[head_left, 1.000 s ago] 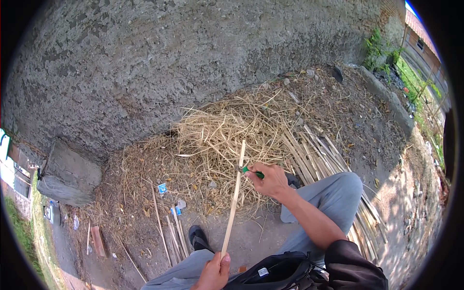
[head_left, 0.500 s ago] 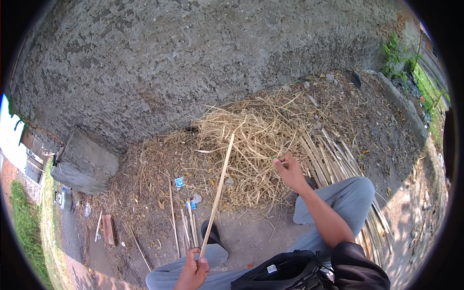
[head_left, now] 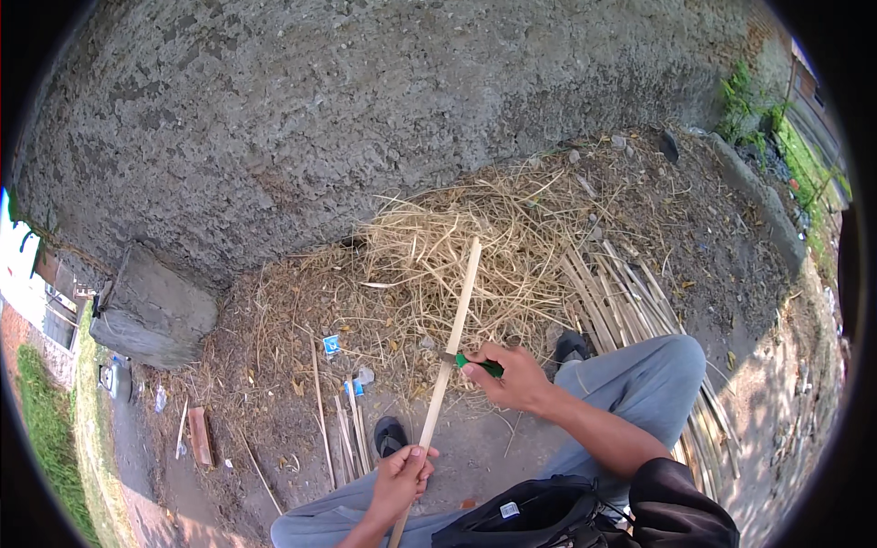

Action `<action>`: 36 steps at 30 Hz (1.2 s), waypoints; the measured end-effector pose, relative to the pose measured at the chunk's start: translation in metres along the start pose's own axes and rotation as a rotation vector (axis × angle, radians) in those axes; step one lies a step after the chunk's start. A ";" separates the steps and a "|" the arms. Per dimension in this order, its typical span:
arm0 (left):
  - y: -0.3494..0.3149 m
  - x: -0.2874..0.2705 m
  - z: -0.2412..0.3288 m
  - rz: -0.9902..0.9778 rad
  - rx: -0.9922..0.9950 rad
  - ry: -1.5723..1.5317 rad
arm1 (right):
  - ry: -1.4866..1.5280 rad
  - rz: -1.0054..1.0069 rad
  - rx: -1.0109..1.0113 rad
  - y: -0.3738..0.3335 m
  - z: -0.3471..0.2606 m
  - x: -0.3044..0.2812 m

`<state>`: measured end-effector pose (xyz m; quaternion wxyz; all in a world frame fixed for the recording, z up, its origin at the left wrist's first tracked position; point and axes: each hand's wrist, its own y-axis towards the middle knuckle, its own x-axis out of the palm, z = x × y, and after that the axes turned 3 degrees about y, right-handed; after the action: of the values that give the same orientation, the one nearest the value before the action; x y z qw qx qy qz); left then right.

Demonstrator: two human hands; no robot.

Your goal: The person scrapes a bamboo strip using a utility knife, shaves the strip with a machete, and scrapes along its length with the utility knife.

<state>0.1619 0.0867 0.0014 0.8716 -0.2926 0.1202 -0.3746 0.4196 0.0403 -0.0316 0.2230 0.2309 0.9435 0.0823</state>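
My left hand [head_left: 399, 477] grips the lower part of a long pale bamboo strip [head_left: 457, 320] that slants up and away over the ground. My right hand [head_left: 516, 376] holds a green-handled knife [head_left: 479, 365], its blade end against the strip about halfway along. Both hands are in front of my knees in grey trousers. A pile of dry straw-like shavings [head_left: 457, 242] lies on the ground behind the strip's far tip.
A rough grey concrete wall [head_left: 365, 110] fills the back. A bundle of bamboo strips [head_left: 630, 301] lies at the right beside my leg, a few more sticks [head_left: 347, 429] at the left. A concrete block [head_left: 151, 310] stands far left. A black bag [head_left: 530, 516] rests on my lap.
My right hand came back onto the strip with the knife after being off it half a second ago. The strip's tip has swung slightly right, and my view has shifted.
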 end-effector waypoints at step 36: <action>-0.027 -0.012 -0.050 -0.022 -0.013 0.032 | -0.350 0.150 -0.011 0.003 0.042 -0.006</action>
<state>0.1165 0.0599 -0.0229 0.8633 -0.2936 0.1334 -0.3882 0.4453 0.0424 -0.0660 0.3781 0.3102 0.8700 0.0626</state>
